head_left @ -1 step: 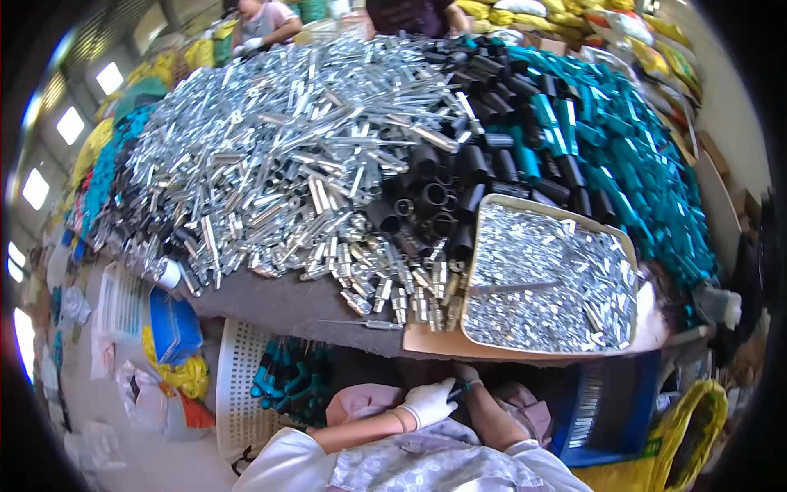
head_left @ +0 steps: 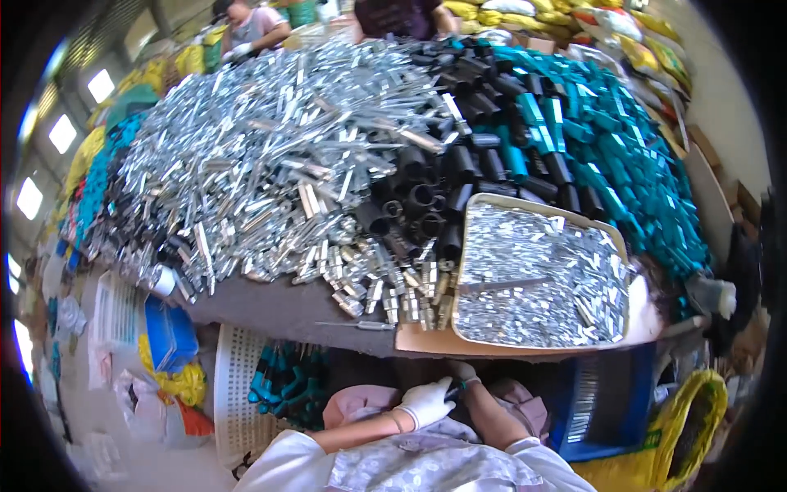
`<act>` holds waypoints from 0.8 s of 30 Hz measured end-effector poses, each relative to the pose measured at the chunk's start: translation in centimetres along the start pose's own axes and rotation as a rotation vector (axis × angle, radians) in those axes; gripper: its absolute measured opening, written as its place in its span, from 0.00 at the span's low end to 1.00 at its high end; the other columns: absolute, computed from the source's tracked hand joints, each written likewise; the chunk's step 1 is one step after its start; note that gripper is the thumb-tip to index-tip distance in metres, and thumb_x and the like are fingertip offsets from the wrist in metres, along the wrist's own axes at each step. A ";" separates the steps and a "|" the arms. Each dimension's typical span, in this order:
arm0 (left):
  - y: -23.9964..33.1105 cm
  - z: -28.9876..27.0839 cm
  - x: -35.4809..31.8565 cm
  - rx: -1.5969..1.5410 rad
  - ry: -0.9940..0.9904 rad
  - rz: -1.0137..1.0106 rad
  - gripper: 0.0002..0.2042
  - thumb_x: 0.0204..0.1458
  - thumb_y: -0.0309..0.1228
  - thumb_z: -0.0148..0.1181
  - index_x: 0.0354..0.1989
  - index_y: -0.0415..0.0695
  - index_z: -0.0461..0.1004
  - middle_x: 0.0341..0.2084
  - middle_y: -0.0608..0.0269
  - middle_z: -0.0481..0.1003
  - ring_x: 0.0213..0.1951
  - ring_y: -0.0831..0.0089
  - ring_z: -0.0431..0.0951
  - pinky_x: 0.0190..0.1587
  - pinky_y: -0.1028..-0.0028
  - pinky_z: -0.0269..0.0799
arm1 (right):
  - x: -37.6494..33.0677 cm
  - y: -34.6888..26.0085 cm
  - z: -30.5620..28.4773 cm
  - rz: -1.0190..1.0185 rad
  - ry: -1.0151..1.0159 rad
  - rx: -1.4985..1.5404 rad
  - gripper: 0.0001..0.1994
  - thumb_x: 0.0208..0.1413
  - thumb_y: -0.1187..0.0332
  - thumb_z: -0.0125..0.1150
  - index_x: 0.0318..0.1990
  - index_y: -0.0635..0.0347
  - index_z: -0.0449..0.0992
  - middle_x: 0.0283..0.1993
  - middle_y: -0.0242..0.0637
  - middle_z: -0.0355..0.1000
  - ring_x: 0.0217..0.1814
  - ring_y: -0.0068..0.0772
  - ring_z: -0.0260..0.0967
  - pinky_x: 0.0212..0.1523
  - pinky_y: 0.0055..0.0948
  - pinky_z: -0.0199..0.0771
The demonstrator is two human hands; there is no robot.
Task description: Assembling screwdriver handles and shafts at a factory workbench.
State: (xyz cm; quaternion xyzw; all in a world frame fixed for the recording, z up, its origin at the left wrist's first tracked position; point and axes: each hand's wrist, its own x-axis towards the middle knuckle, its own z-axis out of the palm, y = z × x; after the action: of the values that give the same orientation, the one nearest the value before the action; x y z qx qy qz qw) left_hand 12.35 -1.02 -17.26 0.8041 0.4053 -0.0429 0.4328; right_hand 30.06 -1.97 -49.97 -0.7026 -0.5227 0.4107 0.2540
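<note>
Low in front of my lap, below the table's front edge, my left hand (head_left: pixel 428 403) wears a white glove. Its fingers are closed around a small dark piece (head_left: pixel 453 390), whose kind I cannot make out. Close beside it is my right hand (head_left: pixel 463 372), also gloved, in the shadow under the table edge; its fingers are hidden. Above the hands, a cream tray (head_left: pixel 459 307) full of small shiny metal pieces (head_left: pixel 541 271) rests on brown cardboard. Left of my hands, teal-handled tools (head_left: pixel 287 381) lie in a white perforated basket (head_left: pixel 232 385).
The table bears heaps of silver metal parts (head_left: pixel 270 148), black sleeves (head_left: pixel 463 164) and teal handles (head_left: pixel 631 172). A thin screwdriver-like tool (head_left: pixel 373 325) lies at the front edge. A blue crate (head_left: pixel 586 410) and yellow sack (head_left: pixel 697 426) stand right. Two people work across the table.
The whole view has shifted slightly, so the table and heaps sit a little further left. My hands stay in nearly the same place and pose.
</note>
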 end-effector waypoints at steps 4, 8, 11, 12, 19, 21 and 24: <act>-2.0 -0.2 0.5 -0.007 -0.045 -0.085 0.26 0.54 0.50 0.61 0.54 0.45 0.72 0.39 0.40 0.81 0.40 0.40 0.82 0.45 0.48 0.77 | -5.4 -17.1 -7.9 0.458 0.062 0.698 0.20 0.59 0.61 0.69 0.54 0.65 0.81 0.53 0.35 0.80 0.54 0.29 0.74 0.59 0.30 0.70; -3.8 3.4 2.9 0.038 -0.032 -0.031 0.23 0.55 0.50 0.57 0.49 0.43 0.77 0.37 0.39 0.82 0.39 0.41 0.83 0.43 0.47 0.77 | -7.9 -20.6 -7.8 0.039 0.445 0.292 0.12 0.54 0.63 0.64 0.42 0.59 0.85 0.41 0.51 0.81 0.46 0.56 0.79 0.49 0.44 0.78; -3.7 4.2 2.7 -0.016 0.028 -0.113 0.20 0.53 0.45 0.58 0.47 0.43 0.78 0.35 0.41 0.82 0.37 0.41 0.83 0.41 0.47 0.78 | -7.8 -19.6 -6.4 0.086 0.497 0.254 0.13 0.52 0.62 0.65 0.40 0.60 0.85 0.40 0.54 0.80 0.47 0.57 0.79 0.50 0.45 0.78; -3.4 3.4 2.8 0.000 0.007 -0.097 0.21 0.53 0.45 0.59 0.49 0.43 0.77 0.35 0.40 0.82 0.37 0.41 0.83 0.41 0.47 0.78 | -7.3 -19.3 -6.7 0.084 0.438 0.242 0.14 0.52 0.61 0.65 0.40 0.60 0.85 0.40 0.54 0.80 0.47 0.57 0.79 0.50 0.45 0.78; -5.7 6.4 3.2 -0.096 0.151 -0.091 0.20 0.54 0.43 0.57 0.49 0.42 0.76 0.34 0.40 0.82 0.37 0.41 0.82 0.40 0.46 0.76 | -7.1 -20.4 -6.5 0.090 0.499 0.241 0.12 0.59 0.64 0.66 0.36 0.67 0.83 0.36 0.54 0.81 0.42 0.54 0.81 0.43 0.42 0.78; -3.2 3.8 1.9 -0.107 0.080 0.032 0.18 0.55 0.42 0.56 0.46 0.41 0.76 0.34 0.41 0.82 0.36 0.42 0.82 0.39 0.46 0.76 | -7.1 -18.4 -6.7 0.018 0.457 0.093 0.12 0.58 0.66 0.65 0.40 0.69 0.82 0.38 0.56 0.80 0.40 0.55 0.80 0.44 0.43 0.76; -1.1 0.9 2.1 -0.040 0.068 0.077 0.19 0.50 0.38 0.60 0.48 0.41 0.76 0.34 0.42 0.81 0.35 0.41 0.82 0.38 0.47 0.76 | -6.7 -15.2 -8.8 0.001 0.290 0.301 0.14 0.59 0.67 0.63 0.49 0.66 0.81 0.47 0.54 0.81 0.50 0.45 0.79 0.52 0.37 0.75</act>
State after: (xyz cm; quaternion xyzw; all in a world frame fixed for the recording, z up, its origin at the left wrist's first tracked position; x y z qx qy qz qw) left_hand 13.24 -0.08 -19.38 0.8112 0.3894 0.0092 0.4362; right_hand 28.69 -2.72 -31.23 -0.7088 -0.4129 0.3788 0.4285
